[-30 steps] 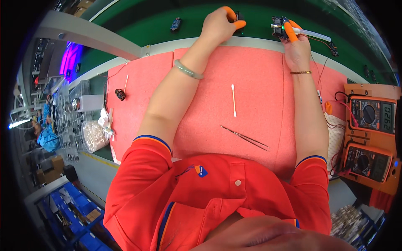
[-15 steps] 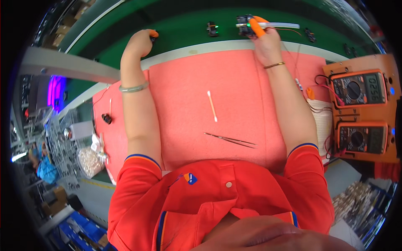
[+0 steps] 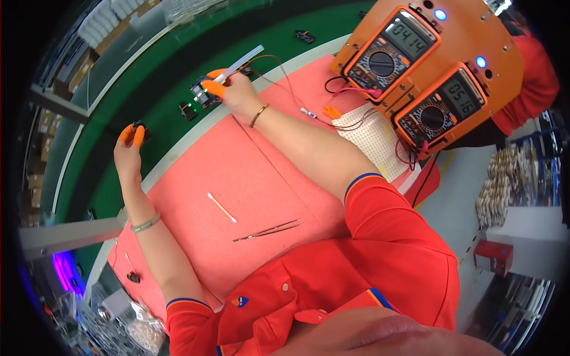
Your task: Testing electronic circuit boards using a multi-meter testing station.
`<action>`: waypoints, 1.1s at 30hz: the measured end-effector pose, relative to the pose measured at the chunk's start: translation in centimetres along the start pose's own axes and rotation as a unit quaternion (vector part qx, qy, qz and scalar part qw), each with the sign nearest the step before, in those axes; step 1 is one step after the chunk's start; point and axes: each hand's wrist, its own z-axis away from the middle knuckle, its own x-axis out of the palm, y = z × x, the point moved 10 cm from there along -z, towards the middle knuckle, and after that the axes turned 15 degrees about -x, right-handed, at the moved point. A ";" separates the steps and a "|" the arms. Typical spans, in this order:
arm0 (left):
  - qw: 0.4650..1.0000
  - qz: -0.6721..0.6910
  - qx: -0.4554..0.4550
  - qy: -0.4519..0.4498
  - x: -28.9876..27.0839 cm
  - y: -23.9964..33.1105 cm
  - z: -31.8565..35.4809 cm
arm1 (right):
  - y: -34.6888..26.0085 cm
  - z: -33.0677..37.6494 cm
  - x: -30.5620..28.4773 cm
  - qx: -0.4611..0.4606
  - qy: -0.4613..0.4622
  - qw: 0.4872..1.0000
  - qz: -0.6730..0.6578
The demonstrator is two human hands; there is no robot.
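My left hand, with orange finger cots, pinches a small black electronic module over the green belt. My right hand, also in orange finger cots, is closed on a black electronic device showing a small green light. A translucent tube sticks out past its fingers, and a thin red wire runs from there toward the multimeters. Between the two hands, another black module with a green light sits on the belt. A cotton swab and metal tweezers lie on the pink mat.
Two orange multimeters with lit displays stand on an orange stand at the right. By them lie a white perforated pad and an orange finger cot. A metal post crosses the left side. Another module rests farther along the belt.
The whole view has turned, so the multimeters now appear at the top right. My left hand now shows raised finger cots pinching the module; my right hand still grips its device.
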 end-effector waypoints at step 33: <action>0.921 0.312 -0.072 -0.221 9.0 1.5 4.6 | -1.5 2.0 3.7 -0.071 -0.124 0.982 0.124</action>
